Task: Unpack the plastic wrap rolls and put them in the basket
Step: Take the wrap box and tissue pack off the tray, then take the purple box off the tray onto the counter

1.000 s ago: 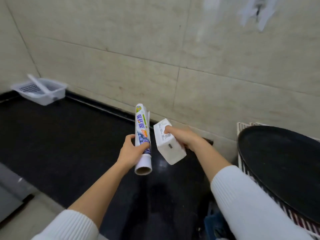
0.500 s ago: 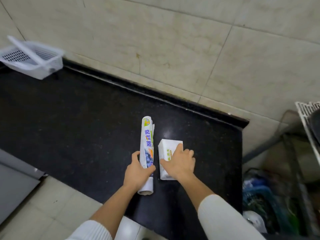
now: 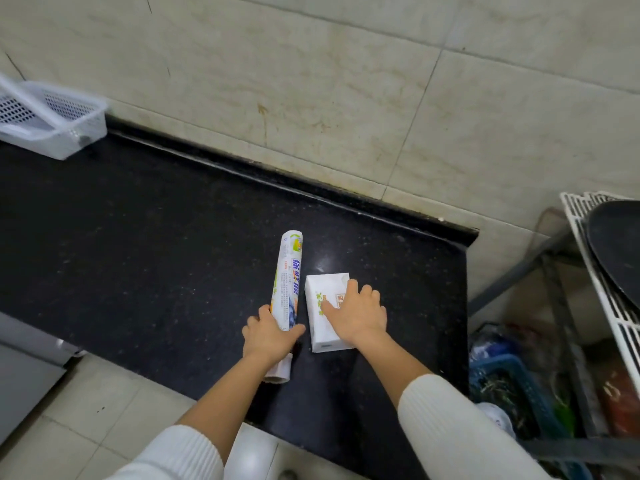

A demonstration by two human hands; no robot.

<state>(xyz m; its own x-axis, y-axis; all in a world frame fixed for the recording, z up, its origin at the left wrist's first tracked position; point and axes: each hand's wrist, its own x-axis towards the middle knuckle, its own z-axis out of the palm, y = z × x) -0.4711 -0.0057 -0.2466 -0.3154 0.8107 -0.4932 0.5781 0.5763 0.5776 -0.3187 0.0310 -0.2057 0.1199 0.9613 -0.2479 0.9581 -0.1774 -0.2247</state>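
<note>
A wrapped plastic wrap roll (image 3: 287, 282) with a printed label lies on the black countertop (image 3: 145, 258), pointing away from me. My left hand (image 3: 268, 336) grips its near end. Just right of it lies a white box (image 3: 323, 315) with green and orange print, flat on the counter. My right hand (image 3: 358, 313) rests on top of the box with fingers spread over it. A white perforated plastic basket (image 3: 52, 121) stands at the far left against the wall, with a white strip leaning across it.
The counter ends at a right edge (image 3: 465, 306); beyond it a metal rack holds a white grid shelf (image 3: 599, 271) with a black round pan (image 3: 620, 251). A blue crate (image 3: 509, 386) with clutter sits on the floor below. A tiled wall backs the counter.
Both hands came down from mid-air and set the roll and the box on the countertop. In the last half second they hardly moved.
</note>
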